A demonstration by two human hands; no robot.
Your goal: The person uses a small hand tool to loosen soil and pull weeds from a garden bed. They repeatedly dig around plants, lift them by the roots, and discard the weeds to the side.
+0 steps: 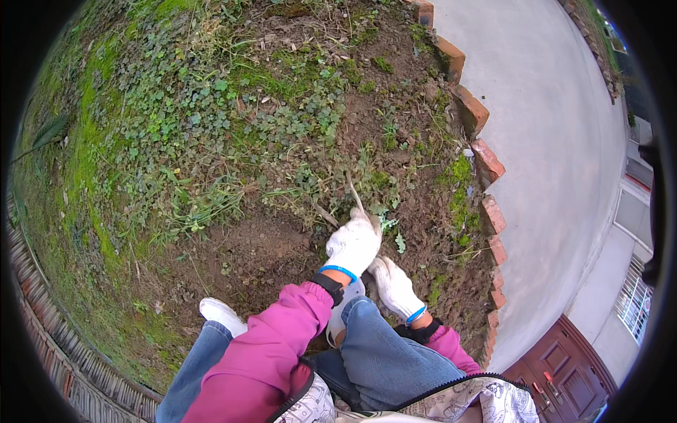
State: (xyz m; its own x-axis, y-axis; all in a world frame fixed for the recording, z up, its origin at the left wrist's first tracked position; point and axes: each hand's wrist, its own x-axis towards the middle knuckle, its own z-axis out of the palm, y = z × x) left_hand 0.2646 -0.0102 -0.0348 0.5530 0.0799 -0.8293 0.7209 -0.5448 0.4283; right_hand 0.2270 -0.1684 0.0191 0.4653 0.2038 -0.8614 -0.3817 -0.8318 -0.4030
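My left hand (353,244), in a white knit glove with a dirty fingertip area, is curled low over the weeds and soil. A thin pale stick-like piece (355,191) juts forward from its fingers; I cannot tell whether it is a tool. Beside those fingers a short brown piece (325,214) lies slanted, partly hidden by the glove. My right hand (395,285), gloved the same way, is just behind and to the right, near my knee. Its fingers bend inward, and what they may hold is hidden. Small leafy weeds (389,224) grow right beside the left hand.
Clover-like ground cover (174,106) and moss spread over the left. Bare soil (259,240) shows in front of my white shoe (222,314). Slanted bricks (470,111) edge the bed along a concrete path (534,116). A woven fence (79,365) curves at lower left; a brown door (566,365) stands lower right.
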